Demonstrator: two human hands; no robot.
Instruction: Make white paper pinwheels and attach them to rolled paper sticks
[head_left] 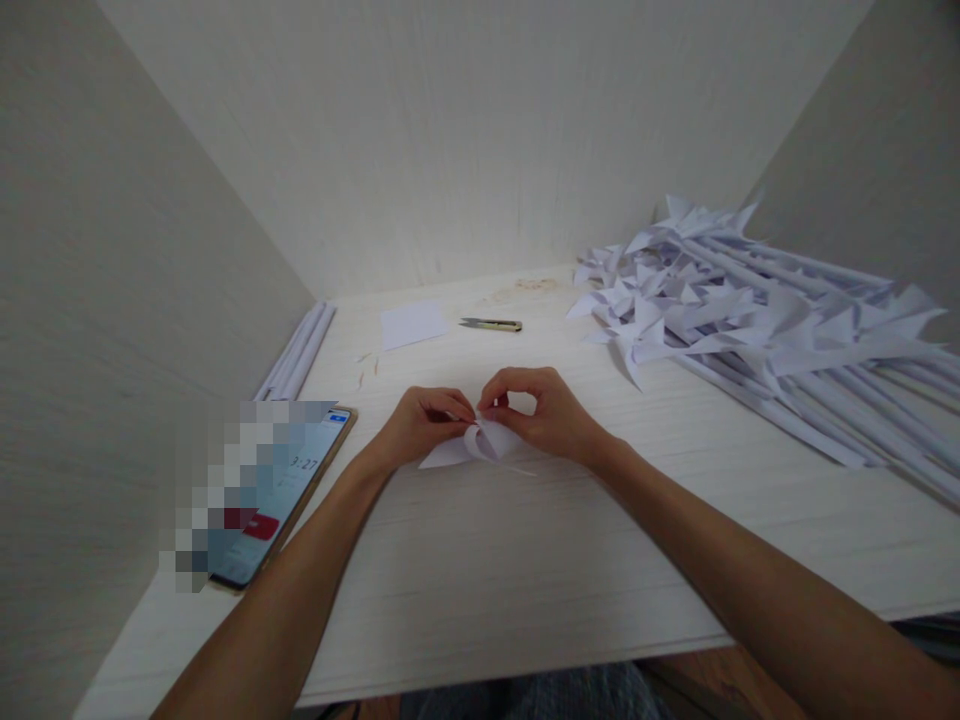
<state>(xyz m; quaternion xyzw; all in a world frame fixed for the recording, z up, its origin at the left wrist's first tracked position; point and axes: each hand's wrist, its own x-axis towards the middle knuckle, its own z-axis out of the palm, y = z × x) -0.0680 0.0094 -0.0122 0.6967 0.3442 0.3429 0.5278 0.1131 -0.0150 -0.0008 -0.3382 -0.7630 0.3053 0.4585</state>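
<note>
Near the middle of the table, a white paper pinwheel [487, 440] is held between both hands, its paper corners curled in toward the centre. My left hand [429, 418] is closed, pinching the paper from the left side. From the right, my right hand [546, 408] pinches the top of the same pinwheel with thumb and forefinger, the two forming a ring. The fingertips of both hands almost meet over its centre. A thin pale strip [517, 470] sticks out below the paper. What lies right under the fingertips is hidden.
Thread snips [491, 325] and a square paper sheet [412, 325] lie beyond the hands. Finished pinwheels on paper sticks [750, 310] are heaped at right. Rolled paper sticks [300, 350] and a phone [300, 480] are at left. Walls enclose the table [450, 580] on three sides.
</note>
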